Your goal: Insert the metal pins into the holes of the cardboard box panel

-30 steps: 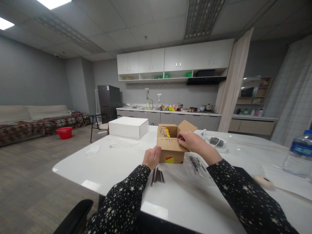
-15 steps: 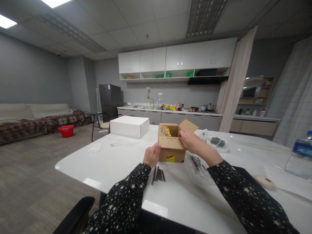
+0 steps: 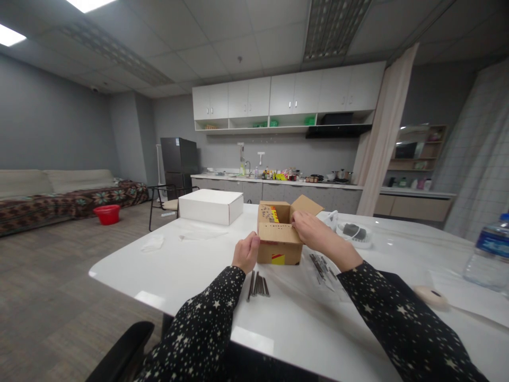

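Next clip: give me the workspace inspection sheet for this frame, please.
Surface: white table, glossy.
Job's things: brown cardboard box, flaps open; dark metal rods lying on the table in front of it.
Clutter: white box, water bottle, tape roll, clear bag of dark parts.
Grippers: left hand curled against the box's left side; right hand grips its near flap.
Cables: white loop behind the box, cannot tell what it is.
Surroundings: kitchen counter, sofa, red basin.

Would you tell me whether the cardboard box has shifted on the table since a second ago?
No. The cardboard box keeps its place just behind the nails and right of the white box.
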A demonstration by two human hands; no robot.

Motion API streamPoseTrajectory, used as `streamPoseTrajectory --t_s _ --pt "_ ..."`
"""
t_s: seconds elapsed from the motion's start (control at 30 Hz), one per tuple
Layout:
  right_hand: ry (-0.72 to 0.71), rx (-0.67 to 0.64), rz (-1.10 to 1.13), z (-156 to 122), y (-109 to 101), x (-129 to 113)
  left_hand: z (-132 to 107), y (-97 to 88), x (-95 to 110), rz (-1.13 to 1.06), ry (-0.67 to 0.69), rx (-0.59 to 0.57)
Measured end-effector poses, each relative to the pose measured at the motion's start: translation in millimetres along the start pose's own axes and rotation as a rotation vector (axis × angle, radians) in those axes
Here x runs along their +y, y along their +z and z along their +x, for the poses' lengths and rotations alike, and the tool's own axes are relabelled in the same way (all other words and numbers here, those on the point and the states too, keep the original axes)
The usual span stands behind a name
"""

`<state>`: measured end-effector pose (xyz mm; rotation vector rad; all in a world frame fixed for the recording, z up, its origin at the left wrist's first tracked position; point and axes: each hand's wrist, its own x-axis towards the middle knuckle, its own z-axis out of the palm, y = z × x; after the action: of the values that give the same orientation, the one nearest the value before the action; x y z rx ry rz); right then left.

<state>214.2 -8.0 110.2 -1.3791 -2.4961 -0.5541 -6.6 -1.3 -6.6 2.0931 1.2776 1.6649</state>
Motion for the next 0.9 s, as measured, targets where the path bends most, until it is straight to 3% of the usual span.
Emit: streamPoseTrajectory --t_s 0.9 --pt "0.006 0.043 0.12 -1.5 -2.0 2.7 1.0 -0.4 1.5 -0.004 -0.019 -0.007"
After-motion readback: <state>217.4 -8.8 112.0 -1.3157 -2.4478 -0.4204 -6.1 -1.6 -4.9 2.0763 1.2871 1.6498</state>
